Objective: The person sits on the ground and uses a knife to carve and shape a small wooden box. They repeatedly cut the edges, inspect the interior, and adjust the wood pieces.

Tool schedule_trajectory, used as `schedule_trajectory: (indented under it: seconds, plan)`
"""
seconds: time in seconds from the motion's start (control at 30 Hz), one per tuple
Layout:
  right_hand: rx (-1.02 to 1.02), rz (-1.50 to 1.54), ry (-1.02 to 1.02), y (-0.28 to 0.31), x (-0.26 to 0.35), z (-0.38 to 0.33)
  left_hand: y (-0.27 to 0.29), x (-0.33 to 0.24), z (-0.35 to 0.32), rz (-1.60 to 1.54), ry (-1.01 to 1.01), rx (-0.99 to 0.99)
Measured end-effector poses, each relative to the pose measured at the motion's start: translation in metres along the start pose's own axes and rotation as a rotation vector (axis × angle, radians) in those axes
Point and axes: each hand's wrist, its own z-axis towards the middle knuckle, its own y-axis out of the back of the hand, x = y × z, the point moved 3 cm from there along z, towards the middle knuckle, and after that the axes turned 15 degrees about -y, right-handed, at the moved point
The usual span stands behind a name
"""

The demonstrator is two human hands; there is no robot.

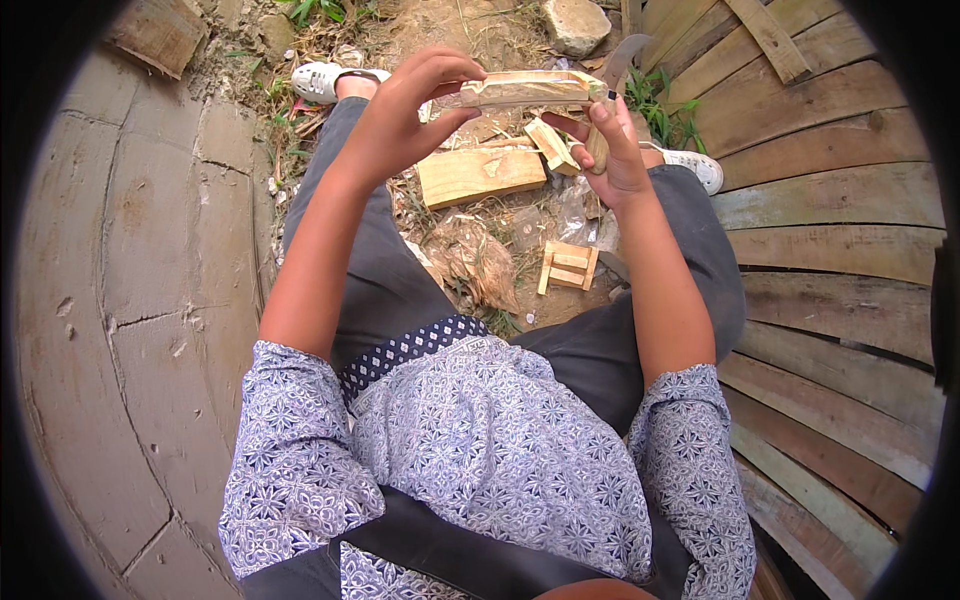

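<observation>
Raised in front of me, a short pale wooden piece with a carved, uneven side lies level between my hands. My left hand is curled round its left end, thumb below and fingers above. My right hand grips the wooden handle of a knife, whose broad blade hooks upward. The right thumb and fingertips also meet the right end of the wooden piece. Below them on the ground are a thick wooden block and a small piece of nailed-together wood, partly behind my right fingers.
A small slatted wooden frame lies between my legs, near dry fibrous husk and clear plastic scraps. A plank wall runs along the right. Cracked concrete borders the left. A stone sits at the far side.
</observation>
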Motion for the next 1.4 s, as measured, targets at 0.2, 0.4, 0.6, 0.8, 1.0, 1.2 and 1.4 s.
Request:
schedule_trajectory:
  seconds: [0.2, 0.4, 0.6, 0.8, 1.0, 1.2, 1.4]
  plan:
    - [0.058, 0.115, 0.009, -0.001, 0.004, 0.001, 0.001, 0.009, -0.003, 0.090, -0.077, 0.053]
    - [0.035, 0.088, 0.000, 0.005, 0.002, -0.003, -0.013, 0.011, -0.017, -0.098, 0.102, -0.151]
    - [-0.015, -0.007, -0.032, 0.005, 0.004, -0.001, -0.039, 0.021, -0.040, -0.350, 0.363, -0.403]
    - [-0.104, -0.180, -0.101, 0.009, -0.006, 0.002, -0.068, 0.011, -0.043, -0.632, 0.546, -0.678]
    - [-0.173, -0.223, -0.095, 0.009, -0.010, 0.000, -0.082, 0.005, -0.044, -0.980, 0.582, -0.906]
    - [-0.148, -0.217, -0.102, 0.011, -0.010, 0.000, -0.076, 0.001, -0.042, -0.991, 0.567, -0.950]
    - [-0.170, -0.355, -0.110, 0.005, -0.011, -0.001, -0.079, 0.001, -0.044, -0.965, 0.543, -1.017]
